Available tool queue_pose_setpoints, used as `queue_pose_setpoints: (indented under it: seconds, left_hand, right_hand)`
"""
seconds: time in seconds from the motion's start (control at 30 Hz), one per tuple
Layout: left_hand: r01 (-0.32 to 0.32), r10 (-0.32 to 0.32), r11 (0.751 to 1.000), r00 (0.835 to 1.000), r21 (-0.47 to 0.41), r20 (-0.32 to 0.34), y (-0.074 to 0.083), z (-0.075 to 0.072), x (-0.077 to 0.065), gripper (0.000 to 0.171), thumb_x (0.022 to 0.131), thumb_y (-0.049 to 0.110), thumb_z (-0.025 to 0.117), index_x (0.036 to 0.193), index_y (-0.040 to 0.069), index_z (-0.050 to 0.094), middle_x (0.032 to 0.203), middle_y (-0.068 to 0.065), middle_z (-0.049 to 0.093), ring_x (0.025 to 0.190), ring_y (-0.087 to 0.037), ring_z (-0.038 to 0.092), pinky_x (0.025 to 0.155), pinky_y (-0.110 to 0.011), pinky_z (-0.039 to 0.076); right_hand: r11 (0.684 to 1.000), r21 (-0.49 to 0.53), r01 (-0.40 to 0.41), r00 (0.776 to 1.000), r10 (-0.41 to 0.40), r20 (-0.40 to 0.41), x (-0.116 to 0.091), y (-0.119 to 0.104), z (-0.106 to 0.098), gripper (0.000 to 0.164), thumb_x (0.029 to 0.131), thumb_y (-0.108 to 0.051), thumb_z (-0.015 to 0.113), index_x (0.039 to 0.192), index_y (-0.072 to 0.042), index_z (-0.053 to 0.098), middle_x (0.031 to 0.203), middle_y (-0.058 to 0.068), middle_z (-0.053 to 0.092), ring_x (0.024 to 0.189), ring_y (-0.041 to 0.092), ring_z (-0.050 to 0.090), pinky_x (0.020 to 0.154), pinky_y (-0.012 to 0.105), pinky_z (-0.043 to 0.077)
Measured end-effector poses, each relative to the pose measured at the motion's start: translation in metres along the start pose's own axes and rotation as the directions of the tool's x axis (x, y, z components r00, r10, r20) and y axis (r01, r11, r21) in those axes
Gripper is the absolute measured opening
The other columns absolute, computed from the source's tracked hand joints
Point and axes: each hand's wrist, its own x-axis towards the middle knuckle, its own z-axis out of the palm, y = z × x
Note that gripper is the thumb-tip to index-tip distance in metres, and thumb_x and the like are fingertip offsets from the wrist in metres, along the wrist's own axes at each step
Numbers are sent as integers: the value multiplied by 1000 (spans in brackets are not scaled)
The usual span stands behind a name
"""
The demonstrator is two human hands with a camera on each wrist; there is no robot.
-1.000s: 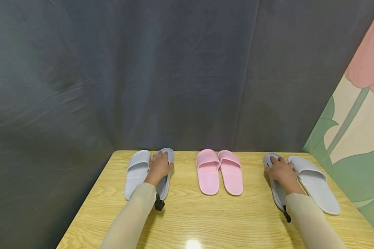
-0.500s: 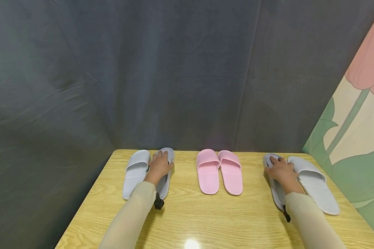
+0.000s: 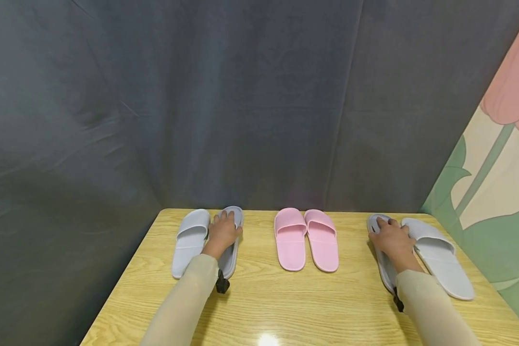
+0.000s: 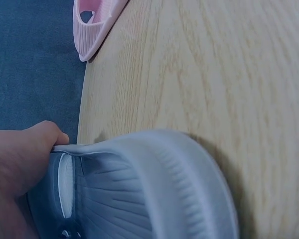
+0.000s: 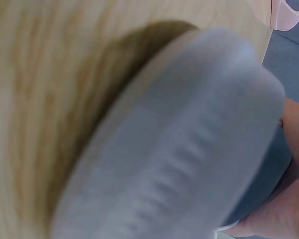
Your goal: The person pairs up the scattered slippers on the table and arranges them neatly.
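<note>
At the left, my left hand [image 3: 222, 234] grips a grey slide slipper [image 3: 230, 259] near its strap; the left wrist view has the thumb pressed to the rim of that slipper [image 4: 174, 174]. Just left of it lies a paler slipper [image 3: 190, 247]. On the right side, my right hand [image 3: 393, 239] holds another grey slipper [image 3: 385, 269] at its strap end, and a light grey slipper [image 3: 445, 269] lies to its right. The right wrist view shows the held slipper [image 5: 179, 139] close up, with fingers beyond its edge. Both straps are partly hidden under my hands.
Between my hands, two pink slippers [image 3: 290, 245] lie side by side near the far edge of the wooden table [image 3: 311, 307]. Behind it hangs a dark grey curtain [image 3: 251, 105]. A wall with a painted tulip [image 3: 508, 101] stands at the right.
The heel of the paler left slipper has shifted slightly to the left. Both hands stay where they were on the grey slippers, and the head view has moved a little.
</note>
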Motion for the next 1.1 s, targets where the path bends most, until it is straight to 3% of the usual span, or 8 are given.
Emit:
queue_pose_setpoints:
  seconds: [0.3, 0.67, 1.1]
  left_hand:
    - [-4, 3, 1000, 999, -22, -38, 3, -1, -4, 61, 90, 39, 57, 139, 7, 40, 142, -20, 38, 127, -42, 36, 91, -61, 36]
    - [-4, 2, 1000, 998, -31, -65, 2, -1, -6, 62, 90, 40, 56, 139, 7, 40, 143, -20, 37, 127, -42, 35, 92, -60, 35]
    - [9, -10, 1000, 999, -22, -44, 2, -1, -5, 64, 90, 41, 56, 141, 7, 38, 144, -20, 36, 129, -41, 33, 93, -61, 34]
  right_hand:
    - [999, -6, 35, 998, -35, -54, -8, -4, -1, 70, 90, -40, 50, 145, -5, 25, 141, 34, 19, 118, 65, 16, 80, 79, 21]
    - [996, -53, 79, 990, -84, -117, -18, -25, -9, 67, 88, -39, 53, 142, -4, 33, 139, 32, 28, 112, 60, 30, 81, 73, 29]
    - [995, -39, 94, 985, -99, -142, -26, -50, -14, 65, 87, -38, 52, 141, -6, 35, 141, 31, 28, 115, 60, 28, 81, 74, 29]
